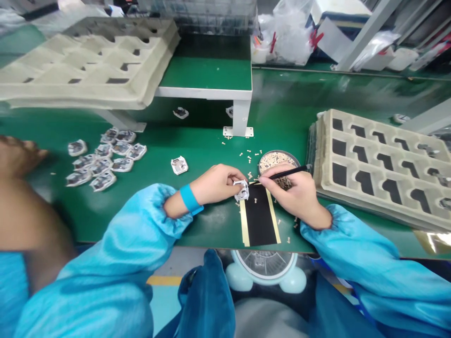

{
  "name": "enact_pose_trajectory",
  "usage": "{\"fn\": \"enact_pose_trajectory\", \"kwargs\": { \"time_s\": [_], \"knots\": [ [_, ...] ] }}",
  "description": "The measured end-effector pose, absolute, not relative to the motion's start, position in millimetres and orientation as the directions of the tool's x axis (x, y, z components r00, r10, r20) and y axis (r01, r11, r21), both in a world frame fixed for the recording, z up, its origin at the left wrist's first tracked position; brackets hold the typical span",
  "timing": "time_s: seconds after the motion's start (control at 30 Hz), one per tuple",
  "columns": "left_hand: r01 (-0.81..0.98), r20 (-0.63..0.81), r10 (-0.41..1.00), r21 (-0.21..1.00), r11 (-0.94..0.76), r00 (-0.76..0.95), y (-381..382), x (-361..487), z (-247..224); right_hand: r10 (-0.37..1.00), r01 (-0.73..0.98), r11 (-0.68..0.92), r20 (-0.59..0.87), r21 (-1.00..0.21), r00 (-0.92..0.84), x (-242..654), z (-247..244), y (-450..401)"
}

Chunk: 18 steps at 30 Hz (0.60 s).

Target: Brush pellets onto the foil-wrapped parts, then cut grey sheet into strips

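Between its thumb and fingers, my left hand (pixel 216 184) grips a small white plastic housing (pixel 242 191) at the upper left edge of a black mat (pixel 261 220) with yellow side strips. My right hand (pixel 298 195) is closed round a thin black pen-like tool (pixel 287 172), its tip beside the housing; whether they touch I cannot tell. Partly behind my right hand stands a round dish (pixel 276 160) full of tiny beige and dark pieces. Several tiny beige bone-shaped pieces (pixel 249 158) lie scattered about the dish and mat. One more white housing (pixel 179 165) rests left of my left hand.
A cluster of white housings (pixel 104 159) lies on the green bench at left, near another person's arm (pixel 31 206). Stacked moulded trays (pixel 387 164) stand at right. Another moulded tray (pixel 81 70) sits on a raised shelf (pixel 211 70), whose metal leg (pixel 240 117) meets the bench.
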State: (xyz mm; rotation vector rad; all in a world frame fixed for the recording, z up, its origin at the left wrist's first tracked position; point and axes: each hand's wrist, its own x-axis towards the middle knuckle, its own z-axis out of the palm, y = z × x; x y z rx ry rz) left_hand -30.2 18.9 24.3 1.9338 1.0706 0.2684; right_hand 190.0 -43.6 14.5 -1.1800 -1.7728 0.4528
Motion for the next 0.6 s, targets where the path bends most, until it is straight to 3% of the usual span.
{"fn": "enact_pose_trajectory", "kwargs": {
  "time_s": [0.17, 0.6],
  "knots": [
    [0.585, -0.199, 0.796, 0.78, -0.225, 0.572, 17.0, -28.2, 23.8, 0.819, 0.54, 0.547, 0.543, -0.639, -0.187, 187.9, 11.4, -45.1],
    [0.572, -0.187, 0.797, 0.788, -0.227, 0.574, 16.6, -29.7, 20.6, 0.808, 0.56, 0.571, 0.531, -0.6, -0.254, 186.0, 11.4, -47.8]
  ]
}}
